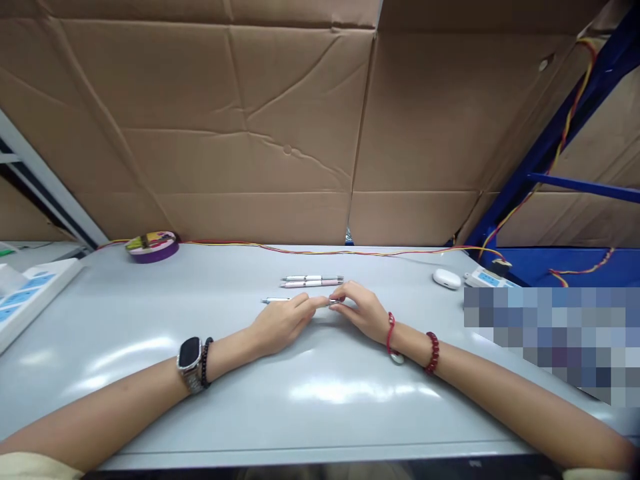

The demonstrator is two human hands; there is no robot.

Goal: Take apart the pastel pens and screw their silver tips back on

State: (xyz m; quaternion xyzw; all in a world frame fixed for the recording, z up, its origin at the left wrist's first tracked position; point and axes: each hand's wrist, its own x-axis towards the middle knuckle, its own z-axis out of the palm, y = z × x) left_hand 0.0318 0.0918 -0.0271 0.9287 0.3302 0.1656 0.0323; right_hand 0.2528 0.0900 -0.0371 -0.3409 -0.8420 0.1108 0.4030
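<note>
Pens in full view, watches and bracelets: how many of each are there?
Pens in full view: 2
Watch: 1
Black bracelet: 1
Red bracelets: 2
Total: 6
Not counted: a pen-like piece partly hidden by the left hand.

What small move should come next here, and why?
Perhaps the right hand should hold its grip steady while the left hand nudges the silver piece: it is pinched there, and the left's extended finger reaches close to it. Its link to the partly hidden pen is unclear.
</note>
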